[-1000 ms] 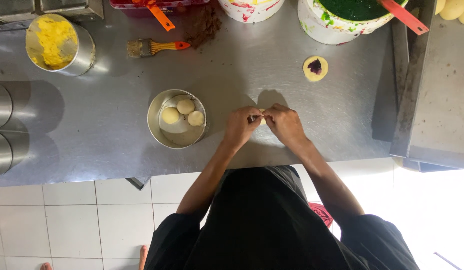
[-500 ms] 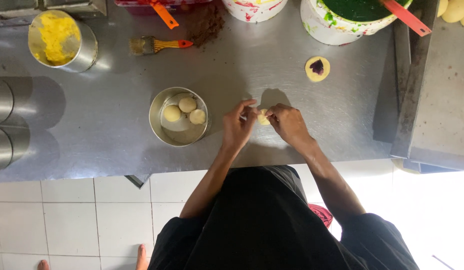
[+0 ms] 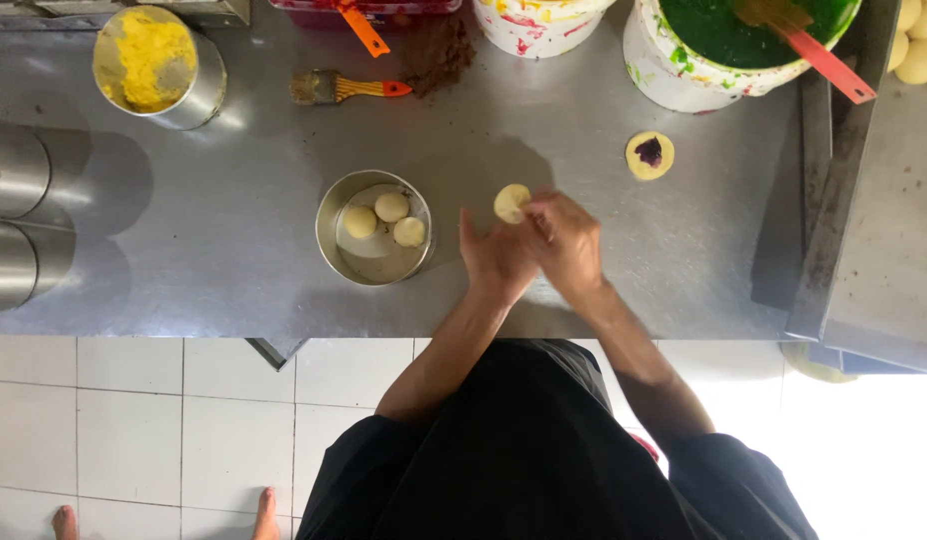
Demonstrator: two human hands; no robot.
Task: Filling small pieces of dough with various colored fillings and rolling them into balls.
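My left hand (image 3: pixel 494 258) and my right hand (image 3: pixel 567 240) are pressed together over the steel counter (image 3: pixel 234 200). They hold a small flattened disc of pale dough (image 3: pixel 511 202) at the fingertips. Left of my hands sits a round metal bowl (image 3: pixel 374 228) with three pale dough balls in it. Further right on the counter lies another dough disc with a dark purple filling (image 3: pixel 650 155) on top.
At the back stand a tin of yellow paste (image 3: pixel 156 62), a brush with an orange handle (image 3: pixel 344 88), a heap of brown powder (image 3: pixel 439 50), a white tub of green paste (image 3: pixel 729 45) with an orange spatula. Metal cylinders (image 3: pixel 14 215) stand left. A steel tray (image 3: pixel 884 210) with dough balls is right.
My hands have shifted slightly left and forward, and the dough piece between them has been flattened from a small lump into a disc that now shows above the fingers.
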